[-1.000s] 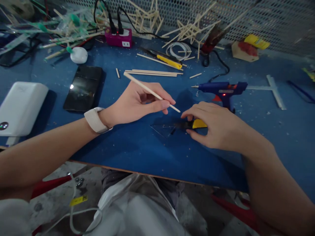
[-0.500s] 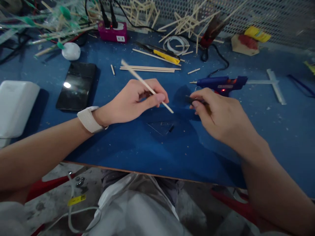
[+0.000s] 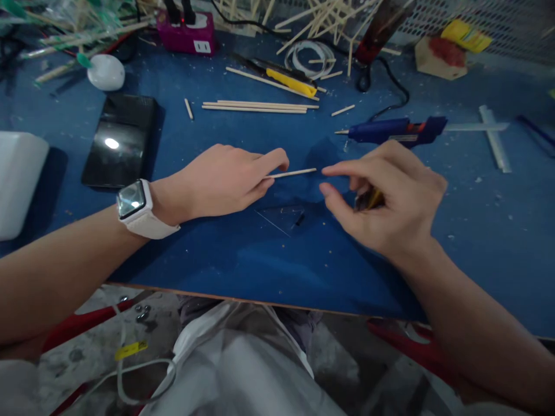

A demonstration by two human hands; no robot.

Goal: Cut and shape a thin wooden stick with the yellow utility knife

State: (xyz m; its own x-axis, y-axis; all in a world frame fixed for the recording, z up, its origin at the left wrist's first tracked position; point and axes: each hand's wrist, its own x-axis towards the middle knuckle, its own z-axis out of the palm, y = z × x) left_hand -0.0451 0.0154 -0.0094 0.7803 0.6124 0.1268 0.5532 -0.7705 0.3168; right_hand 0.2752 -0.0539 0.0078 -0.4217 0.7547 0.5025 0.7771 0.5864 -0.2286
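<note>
left hand point(image 3: 225, 182) pinched shut on a thin wooden stick point(image 3: 292, 173), thumb and forefinger clamping its near end, free end poking out level toward the right. right hand point(image 3: 385, 196) partly curled: forefinger and thumb stretched out and slightly parted, tips just short of the stick's free end, not touching it; remaining fingers folded around a small dark and yellow tool point(image 3: 368, 199), possibly a cutter, mostly hidden in the palm. left forearm reaching in from the lower left, white watch point(image 3: 136, 208) on the wrist, knuckles up, hand held low over the table. right forearm coming from the lower right, wrist bent inward, hand hovering just above the surface.

below and between the hands, a clear plastic triangle point(image 3: 281, 219) flat on the blue tabletop point(image 3: 217, 254). just behind the right hand, a blue glue gun point(image 3: 390, 130) on its side, nozzle pointing left. farther back, a row of loose sticks point(image 3: 255, 106), a yellow-handled knife point(image 3: 290, 82), a dark phone point(image 3: 119, 141) to the left, a pink power strip point(image 3: 186, 32) and stick tangles against a mesh wall.
</note>
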